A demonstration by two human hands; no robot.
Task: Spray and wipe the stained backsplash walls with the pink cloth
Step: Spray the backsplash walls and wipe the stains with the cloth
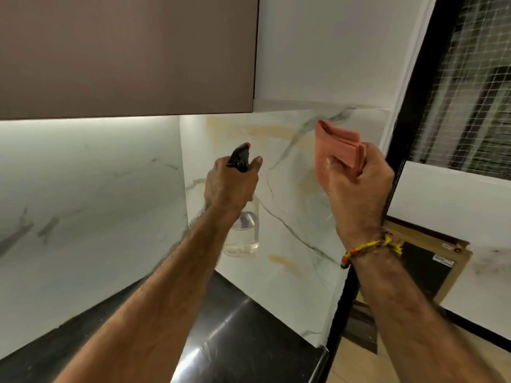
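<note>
A white marble backsplash (282,189) meets in a corner and carries yellowish stains near its top and near the counter. My left hand (229,186) grips a clear spray bottle (244,233) with a black trigger head, its nozzle aimed at the right wall panel. My right hand (356,183) is raised beside it and holds a folded pink cloth (336,146) close to the wall's upper part. A beaded thread band circles my right wrist.
A brown upper cabinet (127,51) hangs above the left wall, with a light strip under it. A glossy black countertop (243,333) runs below. A black-framed window with mesh (470,92) stands at the right, and a framed board (431,264) leans below it.
</note>
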